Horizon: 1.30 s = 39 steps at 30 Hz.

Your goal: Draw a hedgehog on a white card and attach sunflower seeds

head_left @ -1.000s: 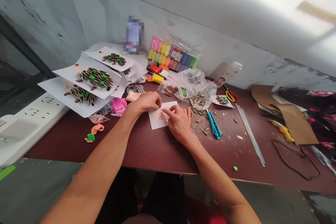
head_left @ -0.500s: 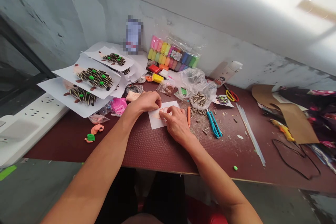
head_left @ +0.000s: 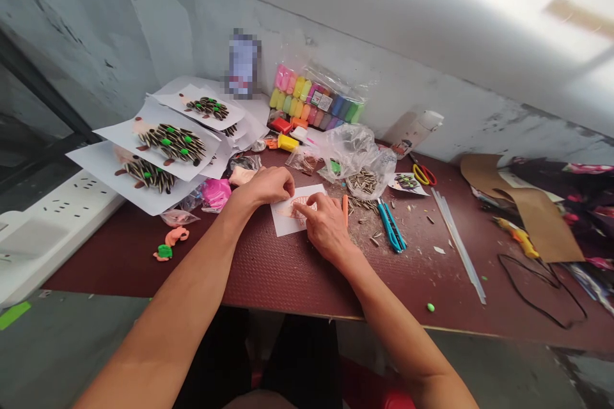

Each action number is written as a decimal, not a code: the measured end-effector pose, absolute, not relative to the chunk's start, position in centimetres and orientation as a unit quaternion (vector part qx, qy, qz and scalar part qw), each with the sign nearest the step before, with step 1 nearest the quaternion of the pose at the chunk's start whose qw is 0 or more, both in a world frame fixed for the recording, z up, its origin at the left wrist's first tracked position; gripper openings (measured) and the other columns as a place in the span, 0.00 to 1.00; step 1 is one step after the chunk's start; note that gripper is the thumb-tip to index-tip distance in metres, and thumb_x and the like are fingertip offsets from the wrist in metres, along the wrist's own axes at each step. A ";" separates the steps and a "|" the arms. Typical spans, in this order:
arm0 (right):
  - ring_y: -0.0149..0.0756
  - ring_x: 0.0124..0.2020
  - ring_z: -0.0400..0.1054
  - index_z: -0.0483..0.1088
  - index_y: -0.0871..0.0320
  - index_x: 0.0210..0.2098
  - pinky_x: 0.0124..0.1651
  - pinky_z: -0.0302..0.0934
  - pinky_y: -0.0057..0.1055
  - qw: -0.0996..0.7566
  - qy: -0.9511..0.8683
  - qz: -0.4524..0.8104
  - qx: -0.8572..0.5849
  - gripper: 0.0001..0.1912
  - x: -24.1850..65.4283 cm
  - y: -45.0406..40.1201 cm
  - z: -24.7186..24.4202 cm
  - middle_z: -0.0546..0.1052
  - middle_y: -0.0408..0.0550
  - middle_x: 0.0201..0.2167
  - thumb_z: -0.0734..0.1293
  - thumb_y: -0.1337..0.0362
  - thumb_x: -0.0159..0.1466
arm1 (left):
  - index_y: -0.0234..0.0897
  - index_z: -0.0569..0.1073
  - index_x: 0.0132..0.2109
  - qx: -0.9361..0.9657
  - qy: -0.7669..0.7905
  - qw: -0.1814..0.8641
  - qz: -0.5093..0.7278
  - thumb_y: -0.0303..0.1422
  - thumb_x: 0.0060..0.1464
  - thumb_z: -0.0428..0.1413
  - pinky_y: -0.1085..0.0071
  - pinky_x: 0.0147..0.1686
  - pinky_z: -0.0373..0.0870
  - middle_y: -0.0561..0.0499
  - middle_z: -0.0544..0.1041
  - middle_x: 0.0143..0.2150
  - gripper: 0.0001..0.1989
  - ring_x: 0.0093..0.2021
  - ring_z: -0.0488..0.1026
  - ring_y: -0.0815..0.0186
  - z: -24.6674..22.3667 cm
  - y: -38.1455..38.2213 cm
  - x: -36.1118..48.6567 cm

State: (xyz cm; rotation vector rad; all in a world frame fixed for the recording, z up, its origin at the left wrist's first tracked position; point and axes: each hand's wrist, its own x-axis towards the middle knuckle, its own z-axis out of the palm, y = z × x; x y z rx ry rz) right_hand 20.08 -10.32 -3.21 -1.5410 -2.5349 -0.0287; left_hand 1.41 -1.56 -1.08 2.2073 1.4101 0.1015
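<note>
A small white paper (head_left: 286, 225) with a peach and orange-brown drawing lies on the dark red table. My left hand (head_left: 274, 185) rests at its upper left edge, fingers curled together; what they hold, if anything, is too small to name. My right hand (head_left: 326, 220) is over the right part of the paper, its index finger stretched out and touching the drawing. Just right of this hand are an orange stick (head_left: 345, 209), loose sunflower seeds (head_left: 363, 206) and a teal cutter (head_left: 392, 227).
Papers with seed hedgehogs (head_left: 173, 144) are stacked at the left beside a white power strip (head_left: 62, 217). Coloured clay packs (head_left: 314, 99) lean at the back. Scissors (head_left: 424, 174), clear glue sticks (head_left: 459, 246) and a yellow glue gun (head_left: 520, 238) lie at the right.
My right hand has shifted slightly right, and its index finger is more stretched out, uncovering more of the drawing. My left hand has hardly moved.
</note>
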 end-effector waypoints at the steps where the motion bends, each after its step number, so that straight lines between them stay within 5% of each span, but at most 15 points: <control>1: 0.42 0.45 0.64 0.77 0.47 0.55 0.51 0.51 0.40 0.079 -0.856 -0.003 -0.511 0.20 20.0 -10.3 -3.2 0.73 0.53 0.49 0.59 0.69 0.73 | 0.41 0.84 0.39 0.814 0.520 0.256 0.037 0.27 0.49 0.57 0.66 0.48 0.71 0.49 0.85 0.40 0.13 0.42 0.80 0.58 -1.1 -1.6 1.4; 11: 0.44 0.45 0.64 0.77 0.48 0.53 0.50 0.52 0.41 0.042 -0.865 -0.011 -0.500 0.19 19.9 -10.2 -3.1 0.74 0.53 0.49 0.57 0.67 0.74 | 0.41 0.84 0.40 0.814 0.521 0.254 0.034 0.27 0.49 0.57 0.65 0.49 0.70 0.49 0.85 0.40 0.14 0.43 0.80 0.58 -1.1 -1.6 1.5; 23: 0.42 0.45 0.64 0.78 0.49 0.54 0.51 0.51 0.40 0.122 -0.834 0.021 -0.538 0.21 20.5 -10.2 -3.5 0.75 0.52 0.46 0.59 0.71 0.70 | 0.42 0.84 0.39 0.816 0.520 0.249 0.036 0.27 0.49 0.57 0.67 0.48 0.71 0.50 0.86 0.40 0.13 0.44 0.80 0.58 -1.2 -1.5 1.4; 29: 0.43 0.43 0.63 0.81 0.49 0.46 0.55 0.49 0.44 0.094 -0.841 0.021 -0.532 0.19 20.4 -10.6 -3.2 0.76 0.51 0.45 0.59 0.70 0.71 | 0.41 0.84 0.39 0.816 0.521 0.249 0.033 0.26 0.50 0.57 0.65 0.49 0.70 0.49 0.85 0.40 0.13 0.43 0.80 0.57 -1.1 -1.6 1.5; 39: 0.43 0.46 0.64 0.78 0.51 0.51 0.50 0.52 0.40 0.069 -0.862 0.028 -0.502 0.18 20.0 -10.6 -3.2 0.75 0.53 0.47 0.58 0.69 0.72 | 0.41 0.84 0.40 0.820 0.513 0.251 0.024 0.26 0.49 0.56 0.66 0.49 0.70 0.48 0.86 0.42 0.14 0.44 0.80 0.57 -1.1 -1.5 1.4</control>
